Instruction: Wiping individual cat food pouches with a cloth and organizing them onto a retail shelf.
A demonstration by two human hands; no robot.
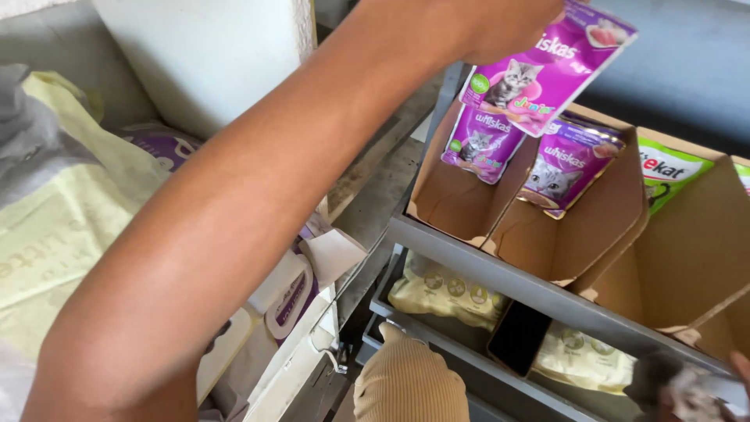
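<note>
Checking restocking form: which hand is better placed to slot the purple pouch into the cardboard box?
Left hand: it holds the glossy purple pouch above the brown cardboard box; right hand sits low.

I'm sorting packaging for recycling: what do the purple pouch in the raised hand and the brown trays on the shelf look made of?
Purple pouch: probably glossy plastic or foil film; it gleams and bends. Brown trays: matte corrugated cardboard, judging by raw brown cut edges.

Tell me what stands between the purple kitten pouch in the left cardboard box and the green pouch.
In the head view, another purple pouch showing a grey cat, inside the middle cardboard box.
</note>
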